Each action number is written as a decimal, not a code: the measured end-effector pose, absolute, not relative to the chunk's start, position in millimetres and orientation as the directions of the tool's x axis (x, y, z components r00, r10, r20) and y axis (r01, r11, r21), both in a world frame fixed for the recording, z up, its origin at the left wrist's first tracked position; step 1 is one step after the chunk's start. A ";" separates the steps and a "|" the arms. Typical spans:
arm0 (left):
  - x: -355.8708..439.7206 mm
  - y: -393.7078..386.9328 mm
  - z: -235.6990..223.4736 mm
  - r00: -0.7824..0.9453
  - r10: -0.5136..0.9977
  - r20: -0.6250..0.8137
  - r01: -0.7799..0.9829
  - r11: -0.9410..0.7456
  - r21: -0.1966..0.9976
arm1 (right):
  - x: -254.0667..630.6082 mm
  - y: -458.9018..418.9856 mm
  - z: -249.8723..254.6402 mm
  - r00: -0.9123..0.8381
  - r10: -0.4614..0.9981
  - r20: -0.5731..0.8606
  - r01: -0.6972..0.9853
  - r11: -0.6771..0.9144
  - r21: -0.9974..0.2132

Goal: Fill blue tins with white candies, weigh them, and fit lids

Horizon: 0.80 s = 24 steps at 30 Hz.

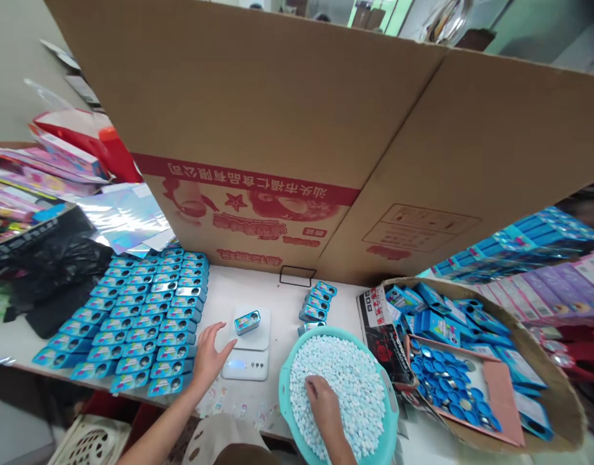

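My left hand [210,352] lies open on the white table, fingers spread, just left of a small white scale [246,361]. A small blue tin [247,321] sits on the scale's platform. My right hand [322,402] is down in a teal bowl [286,373] full of small white candies [348,378]; its fingers are curled into the candies, and what they hold is hidden. A short row of blue tins [317,301] stands behind the bowl.
Several rows of blue tins [137,316] cover the table's left part. A big cardboard sheet [297,142] stands behind. At right, a round basket [553,387] holds blue tins and a tray of lids [447,384]. Black bags [55,265] lie at left.
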<state>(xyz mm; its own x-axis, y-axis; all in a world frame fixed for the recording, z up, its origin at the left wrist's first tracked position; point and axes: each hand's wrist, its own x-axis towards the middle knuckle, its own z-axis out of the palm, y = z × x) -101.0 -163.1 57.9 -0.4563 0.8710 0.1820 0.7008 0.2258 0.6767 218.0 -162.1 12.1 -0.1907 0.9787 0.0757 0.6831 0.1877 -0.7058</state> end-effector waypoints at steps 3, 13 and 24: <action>-100.0 -165.4 55.0 -0.474 0.865 0.166 0.673 0.235 0.701 | 219.7 -162.0 10.7 -0.184 0.980 0.072 0.692 0.181 -0.699; -103.8 -172.4 50.0 -0.491 0.869 0.056 0.573 0.274 0.773 | 220.6 -152.6 16.4 -0.115 0.988 0.100 0.658 0.151 -0.738; -122.1 -142.6 44.3 -0.148 0.988 0.035 0.693 0.078 0.717 | 56.0 -61.5 56.3 -0.270 0.955 0.122 0.427 0.233 -0.874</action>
